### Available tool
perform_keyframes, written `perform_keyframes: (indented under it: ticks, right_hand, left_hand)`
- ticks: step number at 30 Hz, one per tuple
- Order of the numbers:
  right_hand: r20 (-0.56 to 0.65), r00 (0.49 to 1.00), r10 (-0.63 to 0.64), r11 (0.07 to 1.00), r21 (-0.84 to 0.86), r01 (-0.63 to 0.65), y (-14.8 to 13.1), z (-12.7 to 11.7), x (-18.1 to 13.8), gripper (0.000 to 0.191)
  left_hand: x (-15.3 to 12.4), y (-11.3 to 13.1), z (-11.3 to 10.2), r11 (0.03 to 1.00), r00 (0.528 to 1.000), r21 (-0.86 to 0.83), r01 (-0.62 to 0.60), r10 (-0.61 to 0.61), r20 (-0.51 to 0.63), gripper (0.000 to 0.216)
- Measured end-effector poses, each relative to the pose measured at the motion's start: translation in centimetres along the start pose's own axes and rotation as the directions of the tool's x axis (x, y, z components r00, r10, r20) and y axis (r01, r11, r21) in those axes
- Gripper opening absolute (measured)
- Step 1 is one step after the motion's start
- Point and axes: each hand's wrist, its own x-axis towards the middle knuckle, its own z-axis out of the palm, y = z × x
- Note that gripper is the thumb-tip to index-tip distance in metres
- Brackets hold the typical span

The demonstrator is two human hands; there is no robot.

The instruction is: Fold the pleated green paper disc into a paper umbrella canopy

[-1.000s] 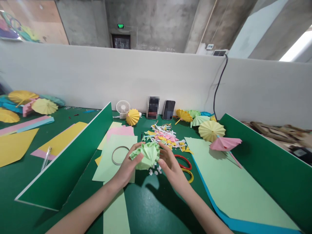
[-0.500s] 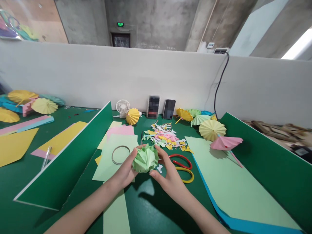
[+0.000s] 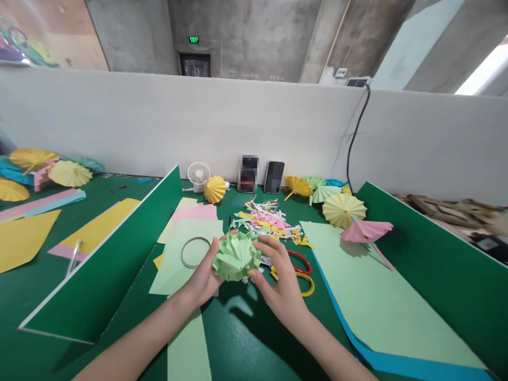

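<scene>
A pleated light green paper umbrella canopy (image 3: 237,257) is held above the table in the middle, its zigzag edge bunched into a rounded shape. My left hand (image 3: 206,275) grips its left side, thumb in front and fingers partly hidden behind. On the opposite side, my right hand (image 3: 280,278) has curved fingertips and thumb at the pleated edge. Scissors (image 3: 306,284) with one red and one yellow handle lie just behind my right hand, blades partly covered. A round ring (image 3: 184,259) rests on green paper sheets (image 3: 170,278) left of my left hand.
Paper scraps (image 3: 273,219) are heaped behind the canopy. Large green sheets (image 3: 381,296) lie to the right, with a pink paper umbrella (image 3: 365,231) and a yellow one (image 3: 343,209) beyond. Green dividers (image 3: 115,259) flank the space. A small fan (image 3: 198,173) and phone (image 3: 274,177) stand at the back.
The canopy has turned and spread slightly in my hands. My right hand has shifted a little right, its fingers rearranged along the edge, and more of the scissor blades shows.
</scene>
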Motion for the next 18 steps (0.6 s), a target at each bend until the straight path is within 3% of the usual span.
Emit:
perform_keyframes:
  ticks: [5,13,18]
  right_hand:
    - [0.053,0.996,-0.071,0.995,-0.071,0.075,0.1,0.2,-0.3,0.035]
    - [-0.056,0.998,-0.042,0.996,-0.083,0.037,0.5,-1.0,0.6,0.021]
    - [0.075,0.993,-0.095,0.991,-0.090,0.102,0.4,-2.0,1.3,0.015]
  left_hand:
    - [-0.1,0.1,0.3,0.999,0.998,-0.040,0.035,-0.037,-0.042,0.044]
    - [0.0,0.5,0.2,0.979,0.974,-0.021,0.205,-0.206,-0.092,0.051]
    - [0.1,0.4,-0.2,0.957,0.954,0.026,0.289,-0.286,-0.087,0.049]
